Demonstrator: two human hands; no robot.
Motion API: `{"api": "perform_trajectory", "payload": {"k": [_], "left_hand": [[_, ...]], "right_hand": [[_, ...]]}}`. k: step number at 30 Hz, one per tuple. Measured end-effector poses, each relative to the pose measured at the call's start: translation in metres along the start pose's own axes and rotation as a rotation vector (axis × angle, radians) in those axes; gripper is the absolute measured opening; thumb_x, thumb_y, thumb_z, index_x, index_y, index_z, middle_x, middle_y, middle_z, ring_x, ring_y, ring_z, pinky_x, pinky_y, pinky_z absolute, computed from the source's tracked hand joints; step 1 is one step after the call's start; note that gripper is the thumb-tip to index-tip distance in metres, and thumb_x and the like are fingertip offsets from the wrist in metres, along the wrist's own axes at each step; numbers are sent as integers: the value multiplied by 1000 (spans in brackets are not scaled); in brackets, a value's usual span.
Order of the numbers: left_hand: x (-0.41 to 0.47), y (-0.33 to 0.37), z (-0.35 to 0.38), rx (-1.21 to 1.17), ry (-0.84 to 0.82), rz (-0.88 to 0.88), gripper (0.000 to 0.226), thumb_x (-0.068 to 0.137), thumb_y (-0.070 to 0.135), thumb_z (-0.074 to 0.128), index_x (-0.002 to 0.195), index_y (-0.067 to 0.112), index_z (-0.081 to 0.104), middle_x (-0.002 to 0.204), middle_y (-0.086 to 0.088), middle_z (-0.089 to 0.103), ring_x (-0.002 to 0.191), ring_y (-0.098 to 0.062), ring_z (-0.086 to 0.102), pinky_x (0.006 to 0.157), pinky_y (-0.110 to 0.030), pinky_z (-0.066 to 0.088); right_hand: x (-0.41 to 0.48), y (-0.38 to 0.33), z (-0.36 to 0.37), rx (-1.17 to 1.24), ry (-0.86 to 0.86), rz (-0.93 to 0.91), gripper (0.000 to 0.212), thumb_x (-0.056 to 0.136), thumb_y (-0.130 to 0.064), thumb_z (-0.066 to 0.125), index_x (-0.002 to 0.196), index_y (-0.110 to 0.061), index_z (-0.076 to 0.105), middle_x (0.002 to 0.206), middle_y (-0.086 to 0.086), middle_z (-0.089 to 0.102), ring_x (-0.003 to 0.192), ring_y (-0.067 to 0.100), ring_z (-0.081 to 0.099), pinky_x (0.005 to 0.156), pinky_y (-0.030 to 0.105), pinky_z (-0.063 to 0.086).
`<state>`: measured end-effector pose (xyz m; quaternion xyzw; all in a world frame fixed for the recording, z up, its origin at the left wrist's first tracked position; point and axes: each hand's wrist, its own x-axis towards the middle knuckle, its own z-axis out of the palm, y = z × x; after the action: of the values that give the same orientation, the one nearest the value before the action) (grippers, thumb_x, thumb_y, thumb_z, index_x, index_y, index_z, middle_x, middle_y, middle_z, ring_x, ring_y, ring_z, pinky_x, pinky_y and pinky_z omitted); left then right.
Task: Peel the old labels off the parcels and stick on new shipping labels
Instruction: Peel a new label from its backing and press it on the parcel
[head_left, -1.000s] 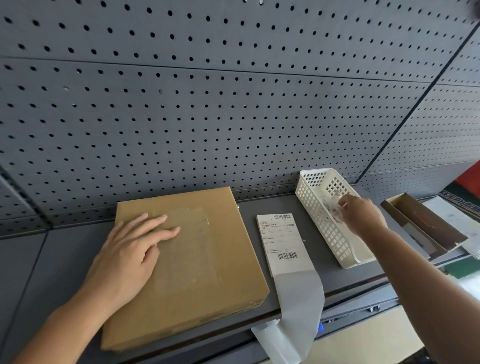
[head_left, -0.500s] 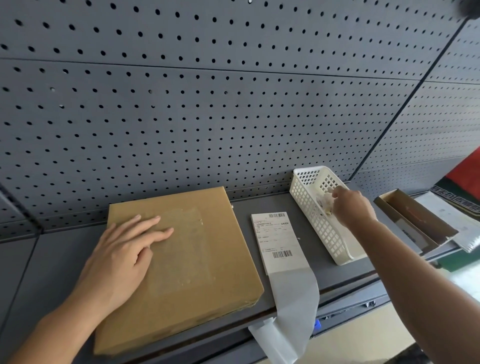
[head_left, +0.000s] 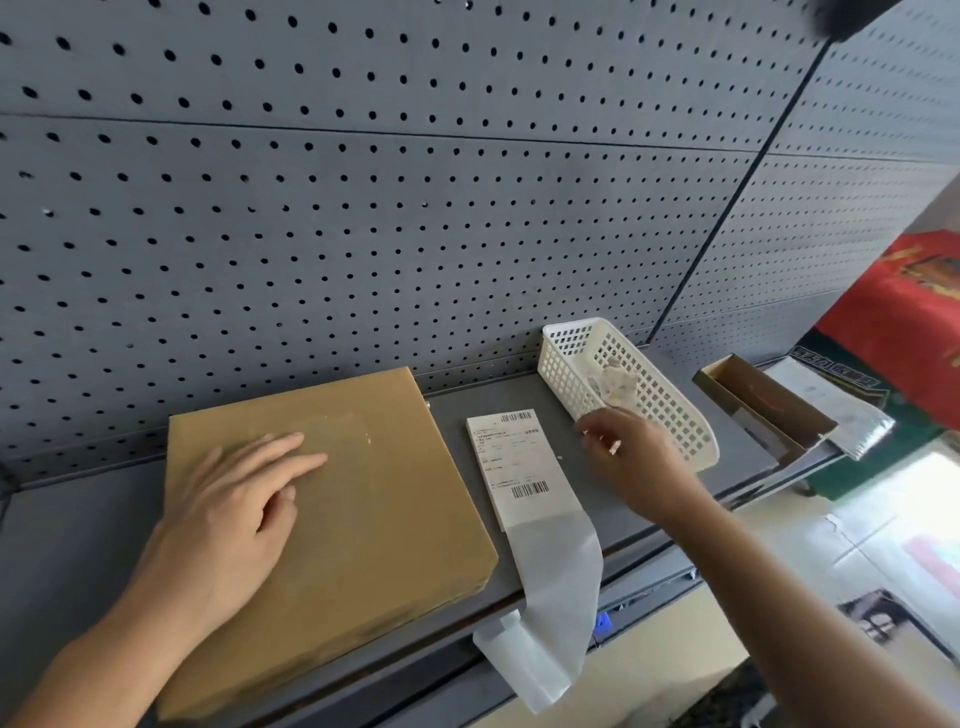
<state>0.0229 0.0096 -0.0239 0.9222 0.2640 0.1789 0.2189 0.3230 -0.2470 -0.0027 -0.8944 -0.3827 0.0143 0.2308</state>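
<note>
A flat brown cardboard parcel lies on the grey shelf, its top showing a pale rectangle of label residue. My left hand rests flat on the parcel's left part, fingers straight. To the right lies a new white shipping label with barcodes, its grey backing strip hanging over the shelf edge. My right hand hovers just right of the label and in front of the white basket, fingers loose and holding nothing. A crumpled old label lies inside the basket.
A grey pegboard wall rises behind the shelf. At the right stand an open brown cardboard box and a silver-wrapped package, with a red and green carton beyond.
My right hand has let go of the crumpled label in the basket and drawn back toward me, near the new label. My left hand has stayed on the parcel.
</note>
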Motion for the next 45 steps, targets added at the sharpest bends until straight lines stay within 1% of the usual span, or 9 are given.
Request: {"api": "perform_trajectory", "payload": {"k": [5, 9, 20, 24, 28, 31, 35, 42, 45], "left_hand": [[5, 31, 6, -158, -62, 24, 37, 102, 21, 47, 133, 39, 58, 145, 29, 38, 135, 12, 24, 111, -19, 20], [8, 48, 13, -173, -85, 102, 35, 102, 25, 47, 130, 40, 60, 143, 30, 42, 132, 9, 33, 108, -18, 26], [19, 106, 32, -161, -87, 142, 28, 101, 31, 47, 123, 41, 61, 128, 34, 52, 117, 14, 44, 86, 1, 31], [25, 131, 47, -320, -106, 46, 18, 99, 39, 52, 113, 40, 64, 108, 31, 62, 103, 16, 53, 82, -4, 42], [36, 154, 57, -730, -254, -145, 46, 87, 69, 52, 102, 29, 68, 99, 13, 72, 97, 2, 65, 89, -20, 51], [48, 170, 62, -993, -321, -283, 59, 83, 66, 58, 104, 13, 71, 99, -1, 76, 98, -18, 70, 94, -40, 55], [57, 185, 62, -1306, -386, -445, 46, 92, 48, 61, 110, 7, 74, 100, -13, 75, 88, -21, 70, 82, -33, 58], [55, 197, 71, -1356, -332, -503, 21, 95, 16, 65, 112, 5, 71, 104, -9, 76, 95, -24, 73, 77, -29, 57], [52, 198, 74, -1293, -295, -477, 14, 95, 13, 64, 105, 7, 72, 100, -7, 77, 96, -26, 73, 86, -35, 59]], "right_hand": [[-41, -4, 33, -57, -338, 146, 42, 92, -47, 64, 132, -33, 55, 120, -10, 51, 101, 8, 59, 90, 27, 54], [-49, -3, 46, -66, -322, 285, 68, 84, -58, 68, 142, -33, 43, 133, -4, 41, 112, 16, 54, 95, 34, 54], [-21, -12, -2, 225, -248, 345, 46, 91, -19, 70, 132, -30, 51, 113, -4, 62, 100, 15, 60, 93, 34, 52], [-13, -20, -30, 681, -186, 324, 33, 96, -12, 63, 123, -30, 61, 97, -4, 63, 81, 8, 67, 69, 21, 53], [-11, -22, -44, 977, -130, 293, 32, 95, -8, 63, 115, -32, 69, 97, 17, 62, 83, 25, 66, 76, 45, 55], [-13, -24, -49, 1036, -108, 254, 30, 94, -8, 64, 113, -29, 70, 106, 27, 58, 86, 30, 63, 84, 55, 54], [-19, -21, -53, 1016, -71, 265, 28, 95, -8, 64, 112, -30, 70, 112, 21, 61, 95, 41, 67, 84, 67, 53], [-26, -13, -60, 920, -117, 234, 26, 91, -14, 69, 113, -29, 69, 110, -2, 69, 94, 22, 72, 80, 50, 61], [-21, -3, -62, 362, -133, 114, 25, 87, -39, 71, 109, -49, 64, 112, -19, 56, 95, 7, 61, 86, 40, 57]]}}
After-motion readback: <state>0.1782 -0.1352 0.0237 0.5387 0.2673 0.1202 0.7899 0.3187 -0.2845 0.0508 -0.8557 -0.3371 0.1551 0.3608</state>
